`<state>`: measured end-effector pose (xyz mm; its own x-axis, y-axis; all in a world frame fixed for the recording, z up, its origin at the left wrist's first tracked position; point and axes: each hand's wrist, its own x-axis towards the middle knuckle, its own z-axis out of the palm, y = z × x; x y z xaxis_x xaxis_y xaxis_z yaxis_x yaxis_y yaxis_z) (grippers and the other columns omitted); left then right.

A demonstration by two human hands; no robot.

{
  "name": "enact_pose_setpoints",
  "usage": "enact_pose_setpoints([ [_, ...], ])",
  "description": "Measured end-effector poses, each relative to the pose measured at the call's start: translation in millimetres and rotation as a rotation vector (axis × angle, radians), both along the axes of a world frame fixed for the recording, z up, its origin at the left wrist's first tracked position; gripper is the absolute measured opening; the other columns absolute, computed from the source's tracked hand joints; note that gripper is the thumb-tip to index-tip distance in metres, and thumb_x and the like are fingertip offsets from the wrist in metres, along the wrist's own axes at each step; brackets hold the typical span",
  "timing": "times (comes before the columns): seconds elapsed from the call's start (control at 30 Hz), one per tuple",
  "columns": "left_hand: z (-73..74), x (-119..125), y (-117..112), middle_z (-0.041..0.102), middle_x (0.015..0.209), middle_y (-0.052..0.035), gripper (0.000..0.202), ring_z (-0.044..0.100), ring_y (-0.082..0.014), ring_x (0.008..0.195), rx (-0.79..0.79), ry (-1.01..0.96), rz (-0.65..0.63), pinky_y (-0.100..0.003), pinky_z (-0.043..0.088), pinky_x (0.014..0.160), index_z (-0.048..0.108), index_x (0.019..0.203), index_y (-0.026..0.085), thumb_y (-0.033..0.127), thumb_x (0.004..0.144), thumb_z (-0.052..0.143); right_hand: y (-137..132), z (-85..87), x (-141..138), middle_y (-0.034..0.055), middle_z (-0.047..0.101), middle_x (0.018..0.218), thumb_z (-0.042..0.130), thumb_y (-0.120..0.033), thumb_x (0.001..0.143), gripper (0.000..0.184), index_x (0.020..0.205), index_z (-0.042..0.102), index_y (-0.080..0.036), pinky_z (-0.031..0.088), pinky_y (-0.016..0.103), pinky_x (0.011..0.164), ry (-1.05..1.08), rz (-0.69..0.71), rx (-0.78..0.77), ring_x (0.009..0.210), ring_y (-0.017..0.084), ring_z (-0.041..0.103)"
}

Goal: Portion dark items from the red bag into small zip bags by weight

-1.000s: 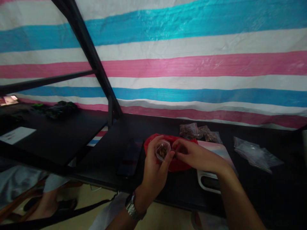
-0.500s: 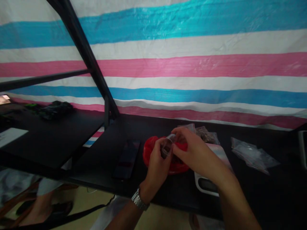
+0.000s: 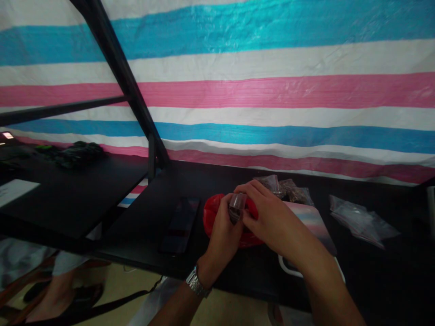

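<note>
Here, left fingers point(image 3: 223, 211) and right fingers point(image 3: 250, 190) hold a clear bag point(image 3: 237, 203) above a black table point(image 3: 200, 181) before striped sheeting point(image 3: 272, 93).

- Clear bag point(image 3: 237, 202) held by fingers of left hand point(image 3: 222, 233), touched by those of right hand point(image 3: 267, 215).
- Red bag point(image 3: 210, 215) seen beneath fingers.
- Brown-filled packets point(image 3: 299, 195) placed beyond right fingers.
- White-edged device point(image 3: 307, 216) seen right of fingers.
- Clear packets point(image 3: 360, 220) spread farther right.
- Phone point(image 3: 180, 226) laid left of fingers.
</note>
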<state>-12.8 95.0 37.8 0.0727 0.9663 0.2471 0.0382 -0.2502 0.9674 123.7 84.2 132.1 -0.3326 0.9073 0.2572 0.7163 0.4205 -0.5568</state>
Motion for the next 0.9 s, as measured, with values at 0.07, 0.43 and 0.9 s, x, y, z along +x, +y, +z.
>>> enact_pose_setpoints([
  [0.07, -1.0, -0.4, 0.2, 0.071, 0.119, -0.0068, 0.039, 0.070, -0.0202, 0.103, -0.003, -0.009, -0.008, -0.036, 0.056, 0.094, 0.055, 0.131, 0.020, 0.019, 0.094, 0.064, -0.8, 0.9, -0.3, 0.0073, 0.064, 0.130, 0.056, 0.000, 0.088, 0.045, 0.125, 0.064, -0.024, 0.052, 0.042, 0.109, 0.030, 0.015, -0.002, 0.123, 0.024, 0.063],
  [0.43, -0.7, 1.9, 4.4, 0.071, 0.113, -0.0064, 0.035, 0.070, -0.0210, 0.099, -0.051, -0.056, -0.005, -0.036, 0.054, 0.089, 0.055, 0.126, 0.021, 0.024, 0.093, 0.066, 2.4, -7.5, 8.7, 0.0082, 0.066, 0.134, 0.062, -0.012, 0.092, 0.041, 0.131, 0.062, -0.026, 0.056, 0.042, 0.103, 0.102, -0.058, 0.052, 0.119, 0.025, 0.069],
  [0.9, 4.9, -6.0, 12.6, 0.061, 0.105, -0.0011, 0.048, 0.063, -0.0164, 0.089, 0.142, 0.063, 0.203, -0.030, 0.052, 0.085, 0.052, 0.125, 0.023, 0.006, 0.082, 0.063, -2.5, -8.3, 18.6, 0.0136, 0.069, 0.125, 0.064, -0.014, 0.093, 0.036, 0.128, 0.066, -0.018, 0.049, 0.043, 0.104, -0.185, -0.170, -0.211, 0.115, 0.030, 0.069],
])
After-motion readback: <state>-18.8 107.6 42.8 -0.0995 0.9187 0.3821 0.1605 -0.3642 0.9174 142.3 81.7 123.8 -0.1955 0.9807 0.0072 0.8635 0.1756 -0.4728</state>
